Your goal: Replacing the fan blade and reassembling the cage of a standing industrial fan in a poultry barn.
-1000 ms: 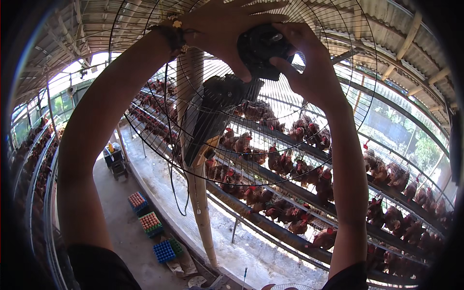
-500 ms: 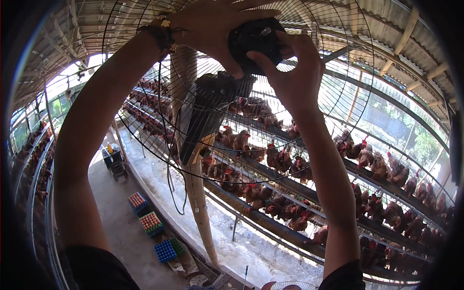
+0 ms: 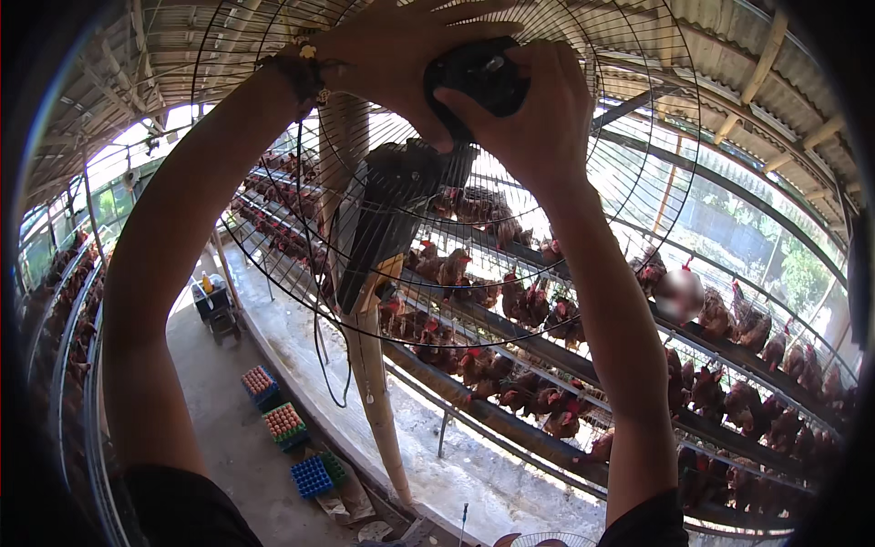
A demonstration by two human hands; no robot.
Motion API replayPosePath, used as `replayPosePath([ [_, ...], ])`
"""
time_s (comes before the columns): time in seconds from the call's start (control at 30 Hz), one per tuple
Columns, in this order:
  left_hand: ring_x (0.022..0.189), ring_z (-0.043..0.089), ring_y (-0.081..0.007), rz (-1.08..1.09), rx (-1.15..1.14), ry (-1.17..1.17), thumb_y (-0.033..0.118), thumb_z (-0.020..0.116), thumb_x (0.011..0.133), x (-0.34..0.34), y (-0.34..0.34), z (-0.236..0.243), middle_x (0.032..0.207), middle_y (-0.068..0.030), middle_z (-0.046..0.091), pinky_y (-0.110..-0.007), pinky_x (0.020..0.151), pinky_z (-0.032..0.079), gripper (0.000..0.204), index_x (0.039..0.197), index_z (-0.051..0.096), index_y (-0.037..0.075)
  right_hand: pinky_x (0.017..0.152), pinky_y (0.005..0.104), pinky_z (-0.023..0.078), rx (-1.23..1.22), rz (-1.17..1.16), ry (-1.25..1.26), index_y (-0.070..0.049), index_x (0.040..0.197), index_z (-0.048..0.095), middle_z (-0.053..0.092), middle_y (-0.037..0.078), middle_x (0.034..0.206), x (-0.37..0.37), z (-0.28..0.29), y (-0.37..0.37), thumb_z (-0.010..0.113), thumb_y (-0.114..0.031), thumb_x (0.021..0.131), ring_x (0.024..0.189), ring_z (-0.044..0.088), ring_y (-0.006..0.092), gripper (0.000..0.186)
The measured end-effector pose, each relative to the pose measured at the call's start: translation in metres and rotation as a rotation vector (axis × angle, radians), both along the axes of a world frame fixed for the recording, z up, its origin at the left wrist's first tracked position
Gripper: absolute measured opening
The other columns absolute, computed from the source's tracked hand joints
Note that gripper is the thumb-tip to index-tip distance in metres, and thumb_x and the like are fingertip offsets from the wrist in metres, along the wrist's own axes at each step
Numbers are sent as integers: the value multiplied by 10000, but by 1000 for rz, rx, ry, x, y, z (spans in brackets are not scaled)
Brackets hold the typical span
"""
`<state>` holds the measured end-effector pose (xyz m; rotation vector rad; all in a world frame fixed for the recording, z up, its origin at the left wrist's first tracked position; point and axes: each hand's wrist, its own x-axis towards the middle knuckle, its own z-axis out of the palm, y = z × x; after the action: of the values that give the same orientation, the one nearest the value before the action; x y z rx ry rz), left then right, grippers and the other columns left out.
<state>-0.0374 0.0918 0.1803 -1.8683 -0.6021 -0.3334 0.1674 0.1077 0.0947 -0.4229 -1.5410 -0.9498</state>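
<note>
A large round fan fills the upper middle, its black wire guard (image 3: 456, 347) spread in front of a pole. My right hand (image 3: 544, 118) grips the fan's rounded black motor housing (image 3: 488, 77), thumb across its near face. On the other side, my left hand (image 3: 387, 50) lies with fingers stretched out, its thumb pointing down along the housing's edge. Below the housing, a black mounting bracket (image 3: 392, 205) slants down against the wooden pole (image 3: 374, 374). My hands cover part of the housing, and the right fingertips are hidden behind it.
A dark cable (image 3: 344, 392) hangs in a loop beside the pole. Tiered cages of brown hens (image 3: 529, 296) run along the right, with more at far left. On the floor are egg trays (image 3: 284, 419), stacked blue trays (image 3: 312, 476) and a dark cart (image 3: 217, 310).
My right hand has shifted slightly left and turned, together with the motor housing. My left hand has barely moved, staying beside the housing.
</note>
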Motion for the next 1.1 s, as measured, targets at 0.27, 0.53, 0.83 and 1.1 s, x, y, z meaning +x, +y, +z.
replayPosePath([
  [0.27,1584,85,-415,-71,19,6,920,753,530,0,-1,-2,1720,-163,147,-773,1196,-25,1432,1651,210,215,769,380,587,131,12,-146,-17,1113,643,636,84,948,16,11,1,965,-442,669,852,699,242,694],
  [0.53,1586,62,-415,-84,116,35,917,754,532,-4,12,-1,1717,-171,158,-789,1185,-24,1431,1650,212,207,822,446,581,-57,10,40,-3,1095,674,615,140,1022,3,1,-9,960,-423,641,902,676,317,681],
  [0.83,1585,63,-420,-72,93,27,920,753,532,-6,9,-1,1723,-165,128,-792,1184,-15,1441,1655,191,212,811,422,603,-126,-142,37,-15,1120,689,607,156,1085,8,-2,-29,941,-376,671,922,691,309,629],
  [1.1,1585,69,-414,-81,60,43,954,717,525,-1,9,1,1730,-140,116,-790,1186,-21,1450,1656,189,215,882,411,595,-55,139,-151,-19,1159,718,638,159,1144,16,8,-10,955,-315,652,991,702,315,633],
])
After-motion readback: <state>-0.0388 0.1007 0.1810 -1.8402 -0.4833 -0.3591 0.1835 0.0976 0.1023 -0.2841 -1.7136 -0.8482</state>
